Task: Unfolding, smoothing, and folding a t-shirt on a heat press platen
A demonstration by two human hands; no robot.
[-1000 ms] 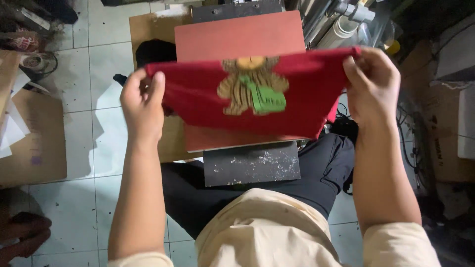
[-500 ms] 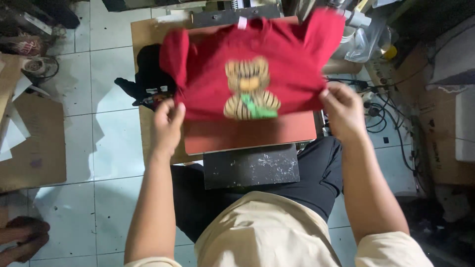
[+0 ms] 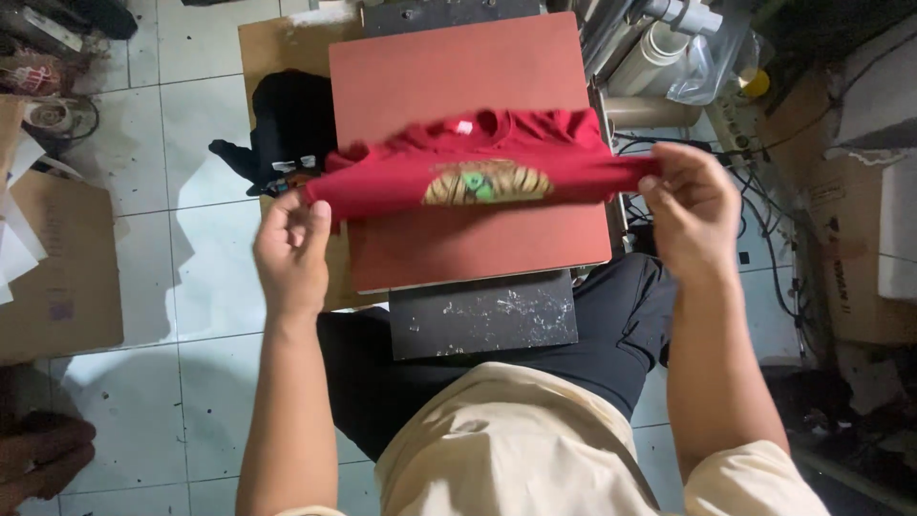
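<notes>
A dark plate (image 3: 483,313) is sitting nearest. Beyond it, the left hand (image 3: 291,253) and right hand (image 3: 693,210) are each pinching an edge of the red shirt (image 3: 478,162), stretching it over the red pad (image 3: 463,86).

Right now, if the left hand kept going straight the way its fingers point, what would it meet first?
Probably the black cloth on the floor beyond the left hand, which pinches the red shirt; depth is unclear.
</notes>
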